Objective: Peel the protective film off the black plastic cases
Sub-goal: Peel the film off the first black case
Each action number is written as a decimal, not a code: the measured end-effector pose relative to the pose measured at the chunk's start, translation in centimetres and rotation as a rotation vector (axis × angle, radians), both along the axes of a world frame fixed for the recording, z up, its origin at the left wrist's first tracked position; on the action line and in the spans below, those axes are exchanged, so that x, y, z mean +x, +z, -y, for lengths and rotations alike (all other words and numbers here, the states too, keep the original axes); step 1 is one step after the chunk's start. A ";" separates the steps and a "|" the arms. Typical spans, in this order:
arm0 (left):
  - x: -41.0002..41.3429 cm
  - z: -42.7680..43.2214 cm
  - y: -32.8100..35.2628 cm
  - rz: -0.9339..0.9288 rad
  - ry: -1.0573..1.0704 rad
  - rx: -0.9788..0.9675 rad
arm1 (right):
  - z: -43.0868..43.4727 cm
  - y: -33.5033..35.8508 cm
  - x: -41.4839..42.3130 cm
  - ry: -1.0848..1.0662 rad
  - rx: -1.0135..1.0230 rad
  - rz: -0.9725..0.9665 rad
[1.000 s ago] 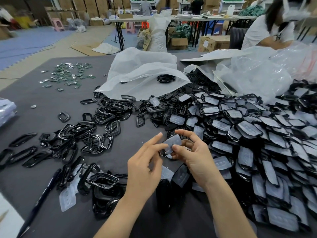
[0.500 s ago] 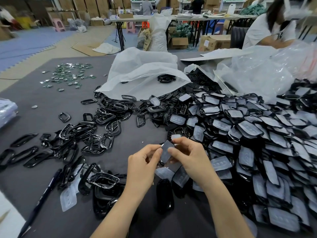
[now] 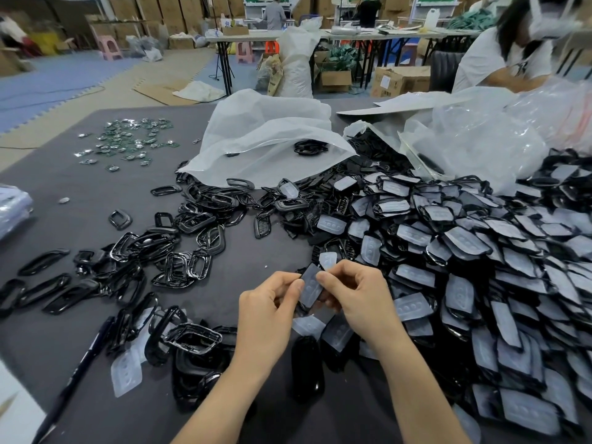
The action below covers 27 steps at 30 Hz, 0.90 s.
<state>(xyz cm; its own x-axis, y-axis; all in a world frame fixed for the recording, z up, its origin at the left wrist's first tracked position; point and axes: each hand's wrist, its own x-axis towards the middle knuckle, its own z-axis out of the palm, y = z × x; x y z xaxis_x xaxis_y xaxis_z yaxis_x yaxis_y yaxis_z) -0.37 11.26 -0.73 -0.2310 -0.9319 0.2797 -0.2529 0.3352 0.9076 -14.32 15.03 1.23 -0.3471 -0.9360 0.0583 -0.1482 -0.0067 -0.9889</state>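
Gripping a small black plastic case (image 3: 309, 289) faced with cloudy film (image 3: 311, 282) above a crowded grey table (image 3: 80, 193).
Glossy black oval plastic frames (image 3: 160, 248) lie scattered at left; the left hand (image 3: 269, 312) pinches the case's left edge between thumb and forefinger, the right hand (image 3: 362, 299) nips its upper right edge, and a heap of film-covered black cases (image 3: 480, 267) spreads at right.

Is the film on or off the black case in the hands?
On. Grey film covers the face of the case held between left hand and right hand.
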 end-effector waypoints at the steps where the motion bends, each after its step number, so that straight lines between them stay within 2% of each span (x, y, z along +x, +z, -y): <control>1: 0.0 0.0 -0.1 -0.014 -0.001 0.017 | 0.0 0.0 0.0 0.003 0.007 -0.017; 5: 0.0 0.1 -0.1 -0.015 -0.005 0.031 | 0.0 -0.2 -0.1 -0.012 0.055 -0.199; 8: 0.0 0.0 0.0 -0.024 -0.009 0.044 | -0.1 -0.2 0.0 0.015 0.055 -0.126; 13: -0.1 -0.3 0.2 0.019 -0.047 -0.042 | 0.0 -0.2 0.6 0.025 0.021 0.014; 27: -0.3 -0.6 0.2 0.021 -0.077 -0.064 | 0.3 -0.2 0.5 0.060 -0.008 0.124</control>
<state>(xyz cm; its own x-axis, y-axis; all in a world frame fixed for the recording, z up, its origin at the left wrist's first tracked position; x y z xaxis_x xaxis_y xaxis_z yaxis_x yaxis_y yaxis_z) -0.64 11.84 -0.48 -0.3080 -0.8914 0.3326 -0.2433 0.4117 0.8782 -13.85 14.70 1.00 -0.2955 -0.9550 0.0261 -0.0244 -0.0198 -0.9995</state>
